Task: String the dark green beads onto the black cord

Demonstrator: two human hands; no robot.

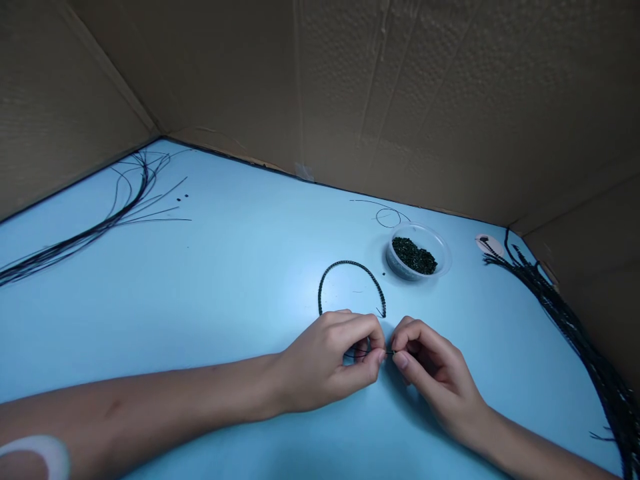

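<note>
My left hand [345,353] pinches a thin black cord [356,353] between thumb and fingertips. Just to its right, my right hand [430,370] is closed in a pinch on what looks like a tiny dark bead, mostly hidden by the fingers. A short bit of cord spans the small gap between both sets of fingertips. Beyond my left hand a strand of dark beads [347,262] curves in an arc on the table. One end of it lies near my fingers; the other side disappears behind my left hand.
A clear round tub [443,267] of dark green beads [413,257] stands behind my right hand. A loose curled cord [389,217] lies past it. Black cords [120,215] bunch at left, beaded strands [565,313] at right. Cardboard walls [350,87] enclose the blue table [240,280].
</note>
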